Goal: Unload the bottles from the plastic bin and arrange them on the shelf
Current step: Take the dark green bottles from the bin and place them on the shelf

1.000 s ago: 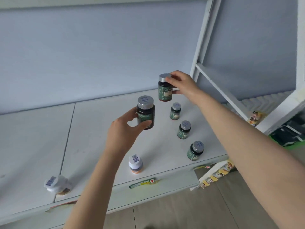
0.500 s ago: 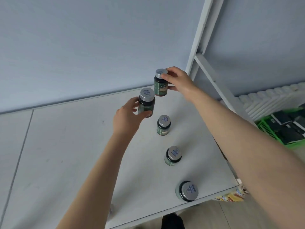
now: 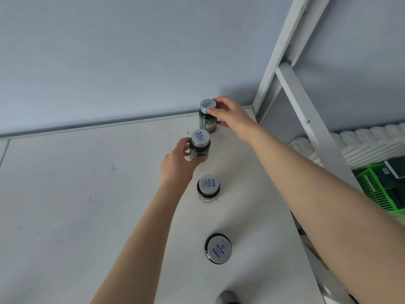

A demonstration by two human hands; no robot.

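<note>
Gripping a dark bottle (image 3: 199,148) by its side, the left hand (image 3: 177,165) curls thumb and fingers round it toward the back of the white shelf (image 3: 65,194); I cannot tell whether its base touches the board. Just behind, the right hand (image 3: 230,116) pinches the silver cap of the rear bottle (image 3: 207,125), upright near the wall. A third bottle (image 3: 208,188) and a fourth bottle (image 3: 218,247) stand in line toward the front edge. A green plastic bin (image 3: 372,189) sits low on the right, beyond the shelf frame (image 3: 302,106).
</note>
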